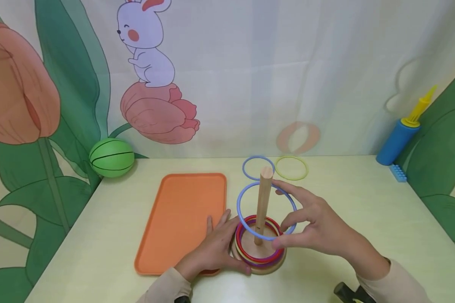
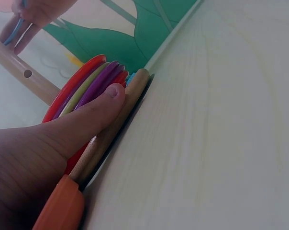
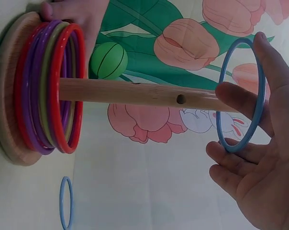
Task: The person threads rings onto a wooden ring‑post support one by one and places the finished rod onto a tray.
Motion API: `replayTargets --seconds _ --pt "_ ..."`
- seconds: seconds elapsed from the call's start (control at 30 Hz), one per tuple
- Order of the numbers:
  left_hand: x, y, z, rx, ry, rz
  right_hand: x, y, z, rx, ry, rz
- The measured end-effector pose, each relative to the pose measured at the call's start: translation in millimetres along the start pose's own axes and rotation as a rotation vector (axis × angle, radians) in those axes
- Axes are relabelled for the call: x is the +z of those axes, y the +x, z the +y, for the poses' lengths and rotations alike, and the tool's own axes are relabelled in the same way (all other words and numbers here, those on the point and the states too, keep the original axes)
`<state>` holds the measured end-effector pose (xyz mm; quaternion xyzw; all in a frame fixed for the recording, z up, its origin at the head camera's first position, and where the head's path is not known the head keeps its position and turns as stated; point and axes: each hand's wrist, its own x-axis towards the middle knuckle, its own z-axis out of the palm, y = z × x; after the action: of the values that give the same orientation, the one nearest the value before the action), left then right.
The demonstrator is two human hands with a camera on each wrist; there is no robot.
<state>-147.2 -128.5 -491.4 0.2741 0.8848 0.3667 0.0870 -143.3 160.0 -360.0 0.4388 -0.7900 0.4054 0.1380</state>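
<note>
My right hand point(image 1: 318, 223) pinches a blue ring point(image 1: 241, 212) between thumb and fingers. That ring encircles the wooden post point(image 1: 263, 198) near its upper end, tilted in the right wrist view and apart from the stack below. Around the foot of the post lie several red, purple and yellow-green rings point(image 3: 53, 86). They rest on a round wooden base point(image 3: 8, 86). My left hand point(image 1: 216, 248) touches the near left side of the base, thumb point(image 2: 104, 105) along its edge and the other fingers spread out over the tray side.
An orange tray point(image 1: 182, 219) lies left of the base, partly under the left hand. Behind the post are another blue ring point(image 1: 244, 168) and a yellow-green ring point(image 1: 306, 170). A green ball point(image 1: 112, 157) sits back left; a blue pump point(image 1: 397, 141) and small blue block point(image 1: 398, 173) stand back right.
</note>
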Motion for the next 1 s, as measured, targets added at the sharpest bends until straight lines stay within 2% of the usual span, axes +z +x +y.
replayTargets --seconds 0.23,0.47,0.77,1.0 --pt "-0.9 -0.3 0.5 -0.009 0.004 -0.005 5.7 -9.2 0.5 0.050 -0.040 -0.035" --pt "-0.2 -0.1 0.0 -0.003 0.014 -0.003 13.0 -21.7 4.7 0.113 -0.018 -0.066" --pt "-0.1 0.1 -0.3 0.011 0.020 0.005 25.8 -31.2 10.7 0.126 -0.150 -0.135" --pt "-0.7 0.7 -0.2 0.015 0.002 0.001 33.8 -34.5 14.0 0.197 -0.142 -0.177"
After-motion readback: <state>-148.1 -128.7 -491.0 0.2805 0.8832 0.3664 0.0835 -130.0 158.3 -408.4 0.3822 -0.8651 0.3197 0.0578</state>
